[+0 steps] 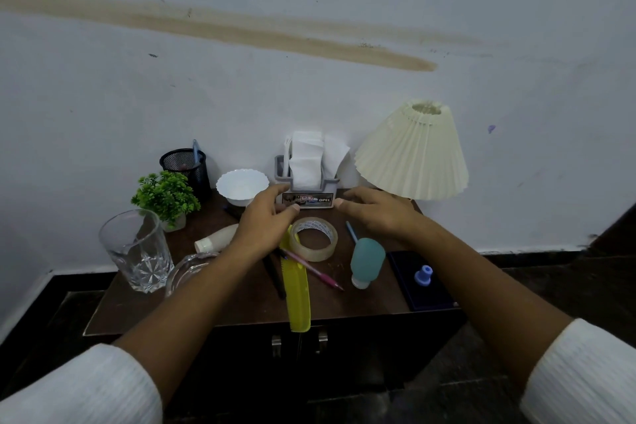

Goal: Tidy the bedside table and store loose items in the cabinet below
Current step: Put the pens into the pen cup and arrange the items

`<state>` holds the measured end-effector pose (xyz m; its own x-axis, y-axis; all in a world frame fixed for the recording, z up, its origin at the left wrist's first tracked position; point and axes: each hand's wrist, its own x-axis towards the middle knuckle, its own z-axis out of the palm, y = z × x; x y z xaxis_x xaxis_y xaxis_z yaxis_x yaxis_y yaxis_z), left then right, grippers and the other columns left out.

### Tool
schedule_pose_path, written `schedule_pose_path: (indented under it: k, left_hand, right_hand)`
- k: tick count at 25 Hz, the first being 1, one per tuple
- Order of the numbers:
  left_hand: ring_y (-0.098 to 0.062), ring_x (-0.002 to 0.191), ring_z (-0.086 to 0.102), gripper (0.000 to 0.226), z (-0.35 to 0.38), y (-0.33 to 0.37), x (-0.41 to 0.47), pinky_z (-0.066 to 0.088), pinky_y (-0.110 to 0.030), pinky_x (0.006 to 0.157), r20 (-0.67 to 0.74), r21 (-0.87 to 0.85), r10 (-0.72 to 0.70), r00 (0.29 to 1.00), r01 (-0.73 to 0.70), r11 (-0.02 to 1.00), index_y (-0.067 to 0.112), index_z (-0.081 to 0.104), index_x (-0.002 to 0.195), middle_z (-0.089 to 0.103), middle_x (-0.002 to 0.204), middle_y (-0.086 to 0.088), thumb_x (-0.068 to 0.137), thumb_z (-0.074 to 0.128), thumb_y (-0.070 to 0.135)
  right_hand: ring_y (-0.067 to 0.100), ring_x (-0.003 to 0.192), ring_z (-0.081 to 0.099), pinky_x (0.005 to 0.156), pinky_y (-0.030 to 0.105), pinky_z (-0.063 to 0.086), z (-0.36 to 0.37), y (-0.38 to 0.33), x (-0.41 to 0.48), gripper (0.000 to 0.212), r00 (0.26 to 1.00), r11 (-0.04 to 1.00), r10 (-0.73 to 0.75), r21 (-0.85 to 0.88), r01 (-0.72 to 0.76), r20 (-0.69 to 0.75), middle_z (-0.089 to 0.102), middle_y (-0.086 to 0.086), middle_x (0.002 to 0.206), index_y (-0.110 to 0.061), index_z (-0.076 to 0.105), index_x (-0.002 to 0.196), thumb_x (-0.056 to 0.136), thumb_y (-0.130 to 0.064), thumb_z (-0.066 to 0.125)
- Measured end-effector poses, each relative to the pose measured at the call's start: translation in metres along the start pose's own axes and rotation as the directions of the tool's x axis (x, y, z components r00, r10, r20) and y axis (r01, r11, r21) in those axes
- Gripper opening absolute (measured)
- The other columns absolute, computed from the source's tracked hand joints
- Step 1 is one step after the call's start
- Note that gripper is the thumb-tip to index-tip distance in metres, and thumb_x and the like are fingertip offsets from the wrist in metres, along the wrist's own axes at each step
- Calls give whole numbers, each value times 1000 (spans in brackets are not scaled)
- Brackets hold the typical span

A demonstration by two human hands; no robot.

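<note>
Two hands flanking grey napkin holder (307, 189), left grip (266, 217) touching, right grip (371, 213) just beside

Count on my bedside table (241, 306): 1 lamp (413, 151), 1 napkin holder (308, 189), 1 bowl (242, 186), 1 mesh pen cup (187, 165), 1 plant (167, 196), 1 tumbler (136, 251), 1 tape roll (313, 239), 1 comb (297, 293), 2 bottles: white (215, 239), teal (366, 260).

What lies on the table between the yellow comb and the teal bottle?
In the head view, a tape roll and a pink pen lie between the comb and the teal bottle.
</note>
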<state>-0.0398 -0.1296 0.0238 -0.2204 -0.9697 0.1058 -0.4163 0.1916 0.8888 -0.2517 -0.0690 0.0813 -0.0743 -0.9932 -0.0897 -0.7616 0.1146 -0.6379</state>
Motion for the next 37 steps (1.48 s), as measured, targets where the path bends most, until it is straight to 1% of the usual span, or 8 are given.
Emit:
schedule_pose_path:
  k: [6, 12, 15, 18, 23, 28, 35, 37]
  left_hand:
    - [-10, 97, 65, 31, 13, 8, -50, 49, -25, 77, 68, 3, 33, 997, -33, 999, 27, 66, 126, 68, 114, 6, 95, 65, 25]
    - [-7, 102, 66, 25, 40, 4, -75, 53, -28, 90, 158, -1, 1, 987, -1, 1000, 25, 71, 118, 70, 112, 12, 93, 67, 23]
    - [-10, 98, 69, 28, 59, 5, -80, 53, -18, 74, 248, -54, -19, 969, 34, 998, 17, 67, 124, 72, 113, 3, 96, 64, 16]
    - [1, 88, 67, 27, 72, 6, -77, 48, -9, 64, 292, -110, -35, 956, 70, 991, 16, 65, 124, 73, 112, 5, 98, 59, 8]
    - [-13, 113, 65, 46, 78, 1, -56, 56, -34, 93, 298, -90, -64, 953, 94, 991, 12, 57, 139, 68, 126, -2, 95, 51, -1]
    - [-22, 98, 70, 47, 72, 6, -37, 62, -49, 82, 325, -78, -81, 942, 112, 991, 19, 56, 140, 69, 117, 2, 97, 48, 2]
    - [-15, 96, 69, 45, 46, 9, -46, 62, -40, 78, 238, -142, -60, 969, 96, 985, 34, 68, 112, 68, 111, 12, 90, 51, -1]
    - [-16, 99, 71, 46, 30, 3, -50, 63, -36, 78, 197, -130, -69, 978, 96, 987, 28, 66, 125, 67, 119, 15, 89, 55, 2]
  right_hand:
    - [16, 116, 58, 95, 34, 52, 8, 20, -47, 74, 989, 999, -31, -14, 29, -145, 58, -1, 125, -12, 57, 136, 84, -62, 69]
    - [15, 107, 63, 93, 37, 58, 40, 46, -62, 57, 963, 976, 188, 144, -162, -191, 65, 3, 130, -19, 58, 131, 82, -34, 82]
    - [16, 112, 63, 94, 36, 57, 53, 54, -58, 59, 962, 975, 181, 164, -148, -207, 66, 5, 131, -16, 57, 137, 85, -32, 80]
    - [18, 115, 63, 94, 35, 56, 61, 56, -53, 61, 955, 989, 114, 119, -84, -274, 66, 4, 132, -16, 57, 139, 86, -34, 79]
    - [23, 116, 64, 95, 42, 56, 66, 53, -28, 56, 952, 999, 43, 38, -33, -304, 67, 7, 127, -12, 59, 136, 86, -29, 79]
    - [23, 113, 64, 89, 42, 57, 69, 52, -7, 51, 937, 993, 23, -103, -62, -348, 67, 5, 124, -16, 58, 131, 87, -33, 76]
    - [23, 115, 62, 89, 43, 58, 73, 56, -6, 56, 940, 992, 87, -60, -113, -330, 63, 4, 128, -19, 54, 131, 84, -36, 79]
    - [23, 115, 62, 88, 43, 58, 70, 55, -14, 65, 922, 991, 116, -27, -135, -368, 60, 4, 133, -20, 52, 135, 80, -39, 82]
